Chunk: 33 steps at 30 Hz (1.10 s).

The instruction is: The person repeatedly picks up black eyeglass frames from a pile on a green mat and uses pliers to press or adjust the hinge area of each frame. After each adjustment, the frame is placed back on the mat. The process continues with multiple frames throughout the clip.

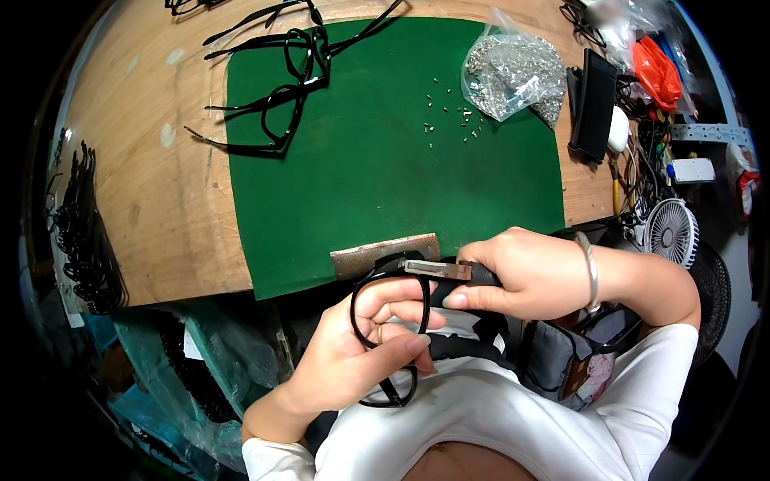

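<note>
My left hand [361, 349] grips a black eyeglass frame [387, 321] held close to my body below the table edge. My right hand [513, 276] is closed around a black-handled tool [449, 271] whose metal tip points left at the top of the frame. A green mat [377, 160] covers the wooden table [152, 200] in front of me. Small metal screws [449, 116] lie scattered on the mat near a clear bag of screws [513, 72]. A small rough metal block [385, 253] sits at the mat's near edge.
Two finished black eyeglass frames [289, 80] lie at the mat's far left corner. A pile of black frame parts [80, 232] sits at the table's left edge. A black case [595, 104], cables, an orange bag [658, 72] and a small white fan [672, 231] crowd the right side.
</note>
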Motion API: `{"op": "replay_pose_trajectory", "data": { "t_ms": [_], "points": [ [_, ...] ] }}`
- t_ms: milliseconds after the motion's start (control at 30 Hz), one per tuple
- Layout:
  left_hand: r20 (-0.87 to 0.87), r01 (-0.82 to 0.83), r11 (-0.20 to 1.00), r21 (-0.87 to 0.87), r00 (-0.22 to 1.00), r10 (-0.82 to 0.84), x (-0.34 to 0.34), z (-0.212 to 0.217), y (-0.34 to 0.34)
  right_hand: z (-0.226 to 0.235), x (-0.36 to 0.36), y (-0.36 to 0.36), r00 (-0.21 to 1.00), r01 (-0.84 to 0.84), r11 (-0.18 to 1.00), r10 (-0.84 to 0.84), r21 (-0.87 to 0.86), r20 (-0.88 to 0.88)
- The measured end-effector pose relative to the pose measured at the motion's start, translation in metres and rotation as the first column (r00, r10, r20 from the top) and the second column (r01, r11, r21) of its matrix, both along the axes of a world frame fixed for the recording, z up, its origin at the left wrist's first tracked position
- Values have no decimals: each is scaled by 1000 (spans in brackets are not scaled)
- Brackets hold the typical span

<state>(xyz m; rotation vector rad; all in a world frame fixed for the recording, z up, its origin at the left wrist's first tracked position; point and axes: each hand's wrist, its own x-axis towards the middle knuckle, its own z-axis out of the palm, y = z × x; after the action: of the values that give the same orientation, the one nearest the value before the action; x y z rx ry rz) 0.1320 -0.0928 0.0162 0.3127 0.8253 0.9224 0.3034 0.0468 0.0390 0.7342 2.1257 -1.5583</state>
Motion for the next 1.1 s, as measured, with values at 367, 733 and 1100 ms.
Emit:
{"op": "replay_pose_trajectory", "data": {
  "t_ms": [367,733,1100],
  "points": [
    [16,-75,995,-62,997,76,0,8,-2,-5,6,11,997,-55,997,52,-54,-50],
    [13,70,993,98,997,-71,16,33,4,-54,-47,11,744,556,781,-314,286,-589],
    [-967,297,952,69,-213,137,-147,-41,6,-65,-5,20,875,443,866,-359,234,-326]
  ]
}}
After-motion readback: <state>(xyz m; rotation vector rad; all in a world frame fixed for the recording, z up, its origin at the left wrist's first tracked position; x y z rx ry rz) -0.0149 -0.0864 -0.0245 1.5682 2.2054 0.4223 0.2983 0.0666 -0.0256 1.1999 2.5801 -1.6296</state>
